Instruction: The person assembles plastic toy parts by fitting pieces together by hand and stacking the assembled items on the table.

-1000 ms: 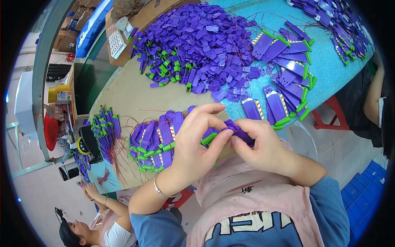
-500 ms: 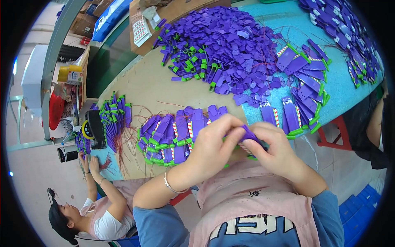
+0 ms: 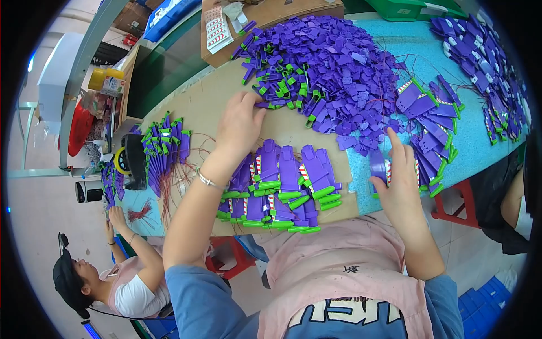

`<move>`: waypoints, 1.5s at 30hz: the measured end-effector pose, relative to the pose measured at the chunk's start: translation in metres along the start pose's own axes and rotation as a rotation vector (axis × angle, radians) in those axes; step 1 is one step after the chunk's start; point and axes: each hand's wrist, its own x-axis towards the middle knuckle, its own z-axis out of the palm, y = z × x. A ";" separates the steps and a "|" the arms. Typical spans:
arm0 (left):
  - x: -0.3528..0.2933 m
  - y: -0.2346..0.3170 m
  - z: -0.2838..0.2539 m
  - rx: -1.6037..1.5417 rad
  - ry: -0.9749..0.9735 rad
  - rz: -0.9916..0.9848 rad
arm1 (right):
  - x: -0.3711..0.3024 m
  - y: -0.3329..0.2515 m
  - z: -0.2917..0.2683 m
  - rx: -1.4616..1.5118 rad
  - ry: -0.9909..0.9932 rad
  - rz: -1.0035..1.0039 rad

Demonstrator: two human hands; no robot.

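Observation:
My left hand [image 3: 240, 124] reaches to the left edge of the big heap, its thumb and fingers closing about the near end of a purple plastic piece with a green end [image 3: 271, 105]. Over the blue part of the table, my right hand [image 3: 402, 181] is open, thumb and forefinger spread around a flat purple piece with a red-and-white striped edge [image 3: 377, 163]. Part of that piece is hidden by the hand. Between my arms lie overlapping rows of purple pieces with green tips and striped strips [image 3: 291, 175].
Loose purple parts form a large heap [image 3: 344, 73]. A fan of striped pieces [image 3: 432, 133] lies right, with white-tipped purple parts [image 3: 480, 68] beyond. Green-ended pieces with red wires [image 3: 164, 147] lie left, near a black tape dispenser [image 3: 131, 161]. A co-worker [image 3: 118, 277] sits at left.
My hands were together on a purple piece; now they are apart. The left has moved forward to the heap's edge, the right over to the pieces on the blue surface.

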 end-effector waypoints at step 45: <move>-0.051 0.156 -0.022 -1.104 -0.528 -0.409 | -0.018 -0.007 -0.004 0.884 -0.538 0.002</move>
